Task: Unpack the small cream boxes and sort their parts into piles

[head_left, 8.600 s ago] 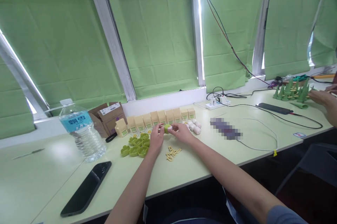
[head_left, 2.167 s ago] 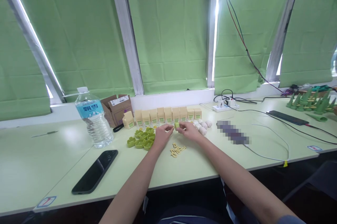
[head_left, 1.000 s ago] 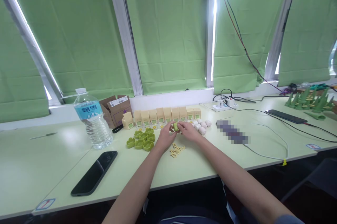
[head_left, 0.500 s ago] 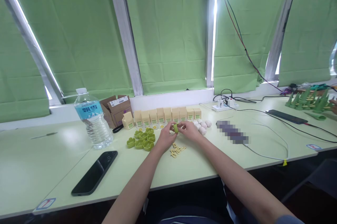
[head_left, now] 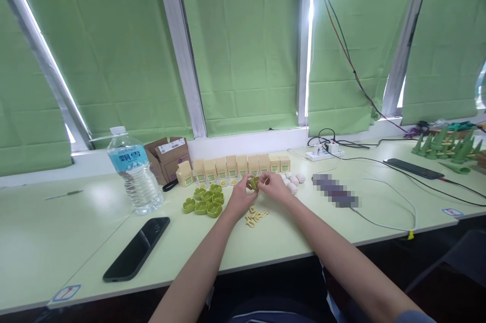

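Between both hands, above the table, is a small green flower-shaped cup (head_left: 254, 182). My left hand (head_left: 241, 196) is closed round its left side. The fingers of my right hand (head_left: 274, 187) pinch at its right edge; whether they also hold something small is hidden. Left of my hands sit several similar green cups (head_left: 202, 207) in a cluster. Just below my hands lies a small pile of pale yellow loop-shaped pieces (head_left: 255, 216). Several white and pinkish balls (head_left: 292, 187) are grouped right beside my right hand.
Behind my hands stands a row of small tan boxes (head_left: 231, 166). A water bottle (head_left: 136, 176), a cardboard box (head_left: 169, 161) and a black phone (head_left: 137, 249) are at left. To the right are a power strip (head_left: 325, 155), cables, another phone (head_left: 413, 168) and green cone-shaped pieces (head_left: 440, 146).
The green cup has turned in my fingers, so that its opening now shows more. My hands have barely shifted. A hand at the far right edge has drawn back.
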`<state>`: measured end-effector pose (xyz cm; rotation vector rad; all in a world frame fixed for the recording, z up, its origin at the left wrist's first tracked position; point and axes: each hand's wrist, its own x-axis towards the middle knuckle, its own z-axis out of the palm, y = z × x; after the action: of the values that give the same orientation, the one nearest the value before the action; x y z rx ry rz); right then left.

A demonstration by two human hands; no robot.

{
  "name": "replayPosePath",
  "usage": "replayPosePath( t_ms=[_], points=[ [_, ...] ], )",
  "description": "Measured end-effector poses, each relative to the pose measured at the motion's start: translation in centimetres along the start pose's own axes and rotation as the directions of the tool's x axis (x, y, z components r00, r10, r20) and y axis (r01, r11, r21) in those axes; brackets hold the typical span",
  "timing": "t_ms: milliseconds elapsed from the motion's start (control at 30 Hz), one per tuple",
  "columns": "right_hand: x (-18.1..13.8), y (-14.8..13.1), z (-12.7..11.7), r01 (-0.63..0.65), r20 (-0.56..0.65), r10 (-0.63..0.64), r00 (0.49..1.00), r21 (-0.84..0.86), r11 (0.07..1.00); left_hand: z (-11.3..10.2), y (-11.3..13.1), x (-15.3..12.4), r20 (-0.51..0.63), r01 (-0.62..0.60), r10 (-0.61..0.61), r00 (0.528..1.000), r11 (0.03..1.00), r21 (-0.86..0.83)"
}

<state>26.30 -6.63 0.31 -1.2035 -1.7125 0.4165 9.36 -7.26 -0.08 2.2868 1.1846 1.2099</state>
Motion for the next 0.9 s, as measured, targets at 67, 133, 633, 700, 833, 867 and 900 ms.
replayPosePath(
  t_ms=[67,133,633,700,833,867,900],
  points=[
    [0.2,0.1,-0.3,-0.023,-0.062,0.026,0.998,0.043,0.999,-0.1,-0.3,0.0,-0.014,0.024,-0.023,1.000,0.999,0.029],
    [0.3,0.2,-0.8,-0.036,-0.117,0.047,0.992,0.095,0.995,-0.2,-0.8,0.0,-0.024,0.055,-0.054,0.998,0.997,0.058],
    [-1.2,-0.7,-0.5,0.006,0.590,-0.133,0.796,0.212,0.977,-0.2,-2.0,0.4,-0.155,0.137,-0.129,0.979,0.990,0.045],
    [-1.2,-0.8,-0.6,0.010,0.581,-0.123,0.805,0.194,0.981,-0.2,-1.7,0.4,-0.169,0.124,-0.116,0.979,0.991,0.040],
    [-1.3,-1.0,-0.7,0.042,0.581,-0.137,0.802,0.173,0.984,-1.0,-0.5,0.9,-0.275,0.122,-0.108,0.955,0.992,0.033],
    [-1.3,-1.0,-0.7,0.048,0.580,-0.139,0.803,0.170,0.984,-1.5,-0.3,1.2,-0.309,0.122,-0.109,0.945,0.992,0.021],
    [-1.3,-1.0,-0.7,0.051,0.577,-0.138,0.805,0.165,0.985,-2.2,-0.1,1.5,-0.339,0.122,-0.113,0.934,0.993,0.006]
  ],
)
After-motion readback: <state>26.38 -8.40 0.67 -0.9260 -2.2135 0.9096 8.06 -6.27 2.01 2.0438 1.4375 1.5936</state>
